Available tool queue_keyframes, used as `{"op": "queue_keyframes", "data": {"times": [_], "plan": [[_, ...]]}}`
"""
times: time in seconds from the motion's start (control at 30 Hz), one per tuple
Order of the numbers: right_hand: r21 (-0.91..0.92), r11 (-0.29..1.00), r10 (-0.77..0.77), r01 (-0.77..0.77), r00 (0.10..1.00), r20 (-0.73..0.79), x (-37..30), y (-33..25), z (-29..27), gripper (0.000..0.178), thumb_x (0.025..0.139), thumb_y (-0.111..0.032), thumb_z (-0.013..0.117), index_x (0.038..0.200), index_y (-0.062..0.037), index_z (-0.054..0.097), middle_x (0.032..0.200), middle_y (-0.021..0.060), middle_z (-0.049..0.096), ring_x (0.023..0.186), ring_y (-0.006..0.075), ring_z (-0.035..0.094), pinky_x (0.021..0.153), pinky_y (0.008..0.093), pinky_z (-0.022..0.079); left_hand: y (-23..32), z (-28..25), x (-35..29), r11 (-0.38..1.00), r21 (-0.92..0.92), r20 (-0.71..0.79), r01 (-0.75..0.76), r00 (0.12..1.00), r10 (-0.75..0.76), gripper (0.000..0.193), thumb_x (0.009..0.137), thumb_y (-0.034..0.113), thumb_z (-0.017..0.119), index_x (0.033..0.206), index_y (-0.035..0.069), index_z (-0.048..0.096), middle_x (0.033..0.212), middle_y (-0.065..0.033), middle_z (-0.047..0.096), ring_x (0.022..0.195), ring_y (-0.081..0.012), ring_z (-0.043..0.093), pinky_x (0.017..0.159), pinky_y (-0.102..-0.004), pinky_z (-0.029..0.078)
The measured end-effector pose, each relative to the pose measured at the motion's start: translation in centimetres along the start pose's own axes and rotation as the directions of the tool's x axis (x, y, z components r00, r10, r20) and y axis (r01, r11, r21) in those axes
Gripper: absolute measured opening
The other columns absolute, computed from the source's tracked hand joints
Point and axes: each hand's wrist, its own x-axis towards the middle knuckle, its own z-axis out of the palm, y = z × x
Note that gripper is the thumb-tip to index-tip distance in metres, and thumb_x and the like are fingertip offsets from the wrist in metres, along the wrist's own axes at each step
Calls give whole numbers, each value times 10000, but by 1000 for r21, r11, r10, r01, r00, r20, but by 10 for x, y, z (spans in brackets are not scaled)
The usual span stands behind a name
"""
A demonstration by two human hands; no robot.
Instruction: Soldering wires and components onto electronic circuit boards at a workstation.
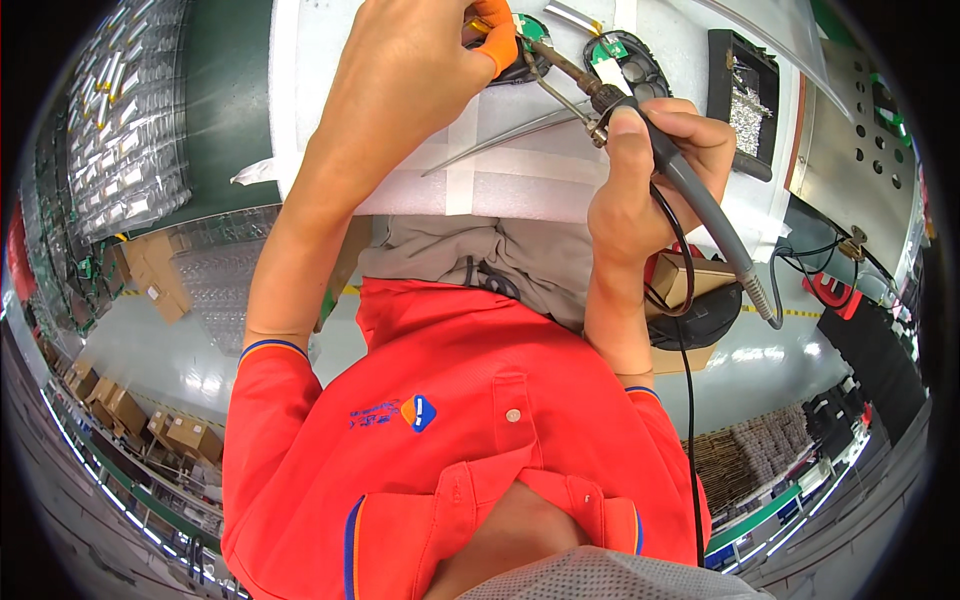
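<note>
My right hand [660, 170] is closed around the grey handle of a soldering iron [680, 175]. A thin metal tube is clamped alongside its shaft. The iron's tip reaches a green circuit board [530, 28] in a black rounded housing at the top edge. My left hand [430, 75], with orange finger covers, pinches something small and yellowish beside that board; most of it is hidden by the fingers. A second black housing [640, 65] with a green board lies to the right. Below the iron, a slim pointed metal tool [500, 135] stretches left over the white foam surface [390, 190].
A black tray [745, 145] of small silvery pieces is at the right. Beyond it stands a perforated metal box [860, 130]. Clear plastic trays with silver cells [125, 130] lie far left. A black cable [690, 420] hangs beside my right arm.
</note>
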Motion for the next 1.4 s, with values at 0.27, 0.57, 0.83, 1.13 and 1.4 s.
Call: {"op": "queue_keyframes", "data": {"times": [0.27, 0.57, 0.83, 1.13, 1.4], "plan": [[19, 1000, 10, -9, 998, -57, -1, -4, -2, 239, 837, 36, 653, 952, -23, 452, 854, 99, 557, 651, 98, 511, 569, 220, 436, 6, -2, 1, 999, 4, 23, 38, 999, -38, 78, 743, -10, 650, 764, -71, 605, 767, -222, 617, 669, -370, 580, 613, -398, 460], [33, 999, 11, -10, 999, -47, 0, -1, 0, 240, 840, 28, 661, 952, -22, 455, 840, 99, 562, 658, 97, 506, 573, 218, 432, 3, -3, 2, 1000, 2, 44, 29, 999, -29, 82, 744, -11, 655, 773, -69, 605, 769, -209, 612, 678, -346, 578, 606, -386, 455], [-5, 1000, 6, -6, 1000, -16, 0, -2, -1, 252, 842, 16, 677, 946, -21, 450, 841, 96, 557, 669, 92, 495, 583, 213, 423, 1, -1, 0, 999, 36, 36, -22, 999, 21, 84, 746, -8, 656, 778, -67, 605, 762, -204, 605, 679, -345, 575, 613, -386, 456], [6, 1000, -14, 15, 997, -77, -3, -4, -9, 225, 831, 24, 633, 951, -32, 450, 842, 97, 558, 666, 95, 486, 561, 218, 416, 3, 1, -2, 997, -49, 54, 65, 997, -62, 89, 744, -12, 661, 776, -70, 600, 766, -205, 604, 686, -350, 577, 613, -389, 460], [-53, 991, -128, 123, 985, -118, 16, -2, -12, 212, 840, -58, 651, 932, -50, 460, 834, 92, 548, 706, 124, 466, 607, 253, 405, -41, -4, 6, 982, -15, -83, -189, 979, 187, 120, 760, 58, 719, 844, -18, 678, 689, -148, 626, 594, -306, 579, 580, -360, 470]]}}
